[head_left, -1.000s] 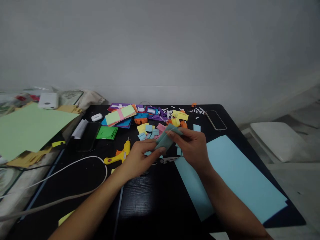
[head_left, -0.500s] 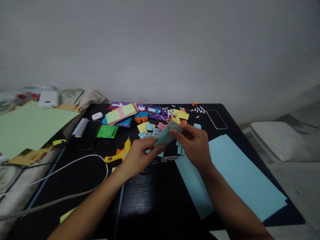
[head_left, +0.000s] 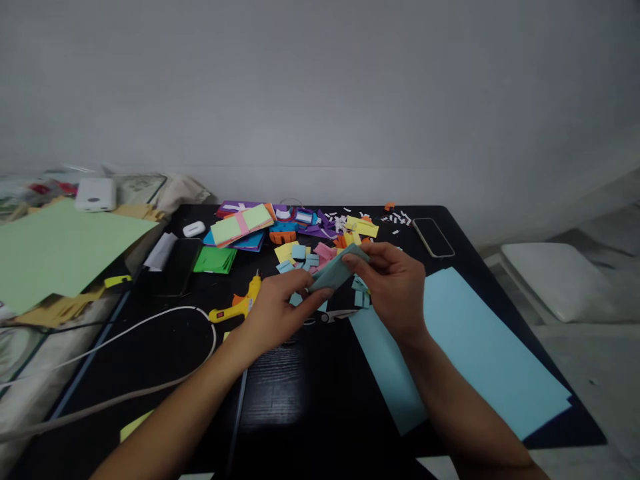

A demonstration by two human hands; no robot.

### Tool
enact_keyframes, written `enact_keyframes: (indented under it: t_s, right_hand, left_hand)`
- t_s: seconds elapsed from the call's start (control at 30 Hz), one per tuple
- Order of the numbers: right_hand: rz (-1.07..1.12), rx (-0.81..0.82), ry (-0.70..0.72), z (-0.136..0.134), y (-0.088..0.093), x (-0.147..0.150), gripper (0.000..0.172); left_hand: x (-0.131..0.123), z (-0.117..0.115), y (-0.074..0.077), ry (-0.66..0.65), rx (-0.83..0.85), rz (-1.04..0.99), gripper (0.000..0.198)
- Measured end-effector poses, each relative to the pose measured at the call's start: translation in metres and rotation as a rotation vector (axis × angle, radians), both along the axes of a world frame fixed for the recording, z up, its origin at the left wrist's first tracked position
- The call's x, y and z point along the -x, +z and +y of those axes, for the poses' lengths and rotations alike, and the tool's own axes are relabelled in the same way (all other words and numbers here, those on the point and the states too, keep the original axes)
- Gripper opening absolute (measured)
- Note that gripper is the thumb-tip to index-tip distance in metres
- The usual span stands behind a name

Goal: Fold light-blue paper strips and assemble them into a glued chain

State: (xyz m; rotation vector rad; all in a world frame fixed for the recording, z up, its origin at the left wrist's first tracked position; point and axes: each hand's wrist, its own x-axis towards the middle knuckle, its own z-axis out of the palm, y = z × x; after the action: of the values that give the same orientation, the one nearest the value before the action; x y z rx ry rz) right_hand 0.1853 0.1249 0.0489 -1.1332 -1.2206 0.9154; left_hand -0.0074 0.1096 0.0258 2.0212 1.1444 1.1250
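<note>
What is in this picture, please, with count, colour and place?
folded paper: 1, teal, centre
sheets: 2 or more, light blue, right
scraps: many, mixed colours, far centre
bundle: 1, pale green, far centre
green papers: several, green, left
glue gun: 1, yellow, left
scissors: 1, grey, centre
cable: 1, white, left
phones: 2, dark, left, right
earbud case: 1, white, far left
box: 1, white, left edge
pale sheet: 1, green, left edge
seat: 1, white, right
table: 1, black, middle
wall: 1, grey, behind
left grip: 1, bare, on folded paper
right grip: 1, bare, on folded paper
</note>
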Motion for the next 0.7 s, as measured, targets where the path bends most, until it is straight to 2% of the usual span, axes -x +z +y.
enact_keyframes:
  t_s: [0.1,0.17,0.27,0.33,0.5,0.7]
  right_hand:
    - [-0.024,0.012,0.099,0.001,-0.003,0.001,0.019]
    - [-0.036,0.024,0.179,0.001,-0.006,0.002,0.026]
    - [-0.102,0.046,0.28,-0.001,-0.01,0.004,0.032]
    - [-0.175,0.068,0.33,-0.002,-0.013,0.003,0.031]
    - [-0.235,0.103,0.399,-0.004,-0.012,0.001,0.031]
    - [-0.09,0.046,0.407,-0.005,-0.005,0.002,0.031]
  left_hand:
    - [0.001,-0.001,0.001,0.005,-0.052,-0.097,0.015]
    - [0.001,-0.003,0.001,0.044,-0.03,-0.173,0.008]
    - [0.002,-0.004,0.002,0.071,0.02,-0.219,0.019]
    - [0.003,-0.004,0.004,0.064,0.026,-0.186,0.018]
    - [0.006,-0.003,0.01,0.05,0.061,-0.156,0.008]
    - [0.01,-0.003,0.012,0.112,0.091,-0.235,0.012]
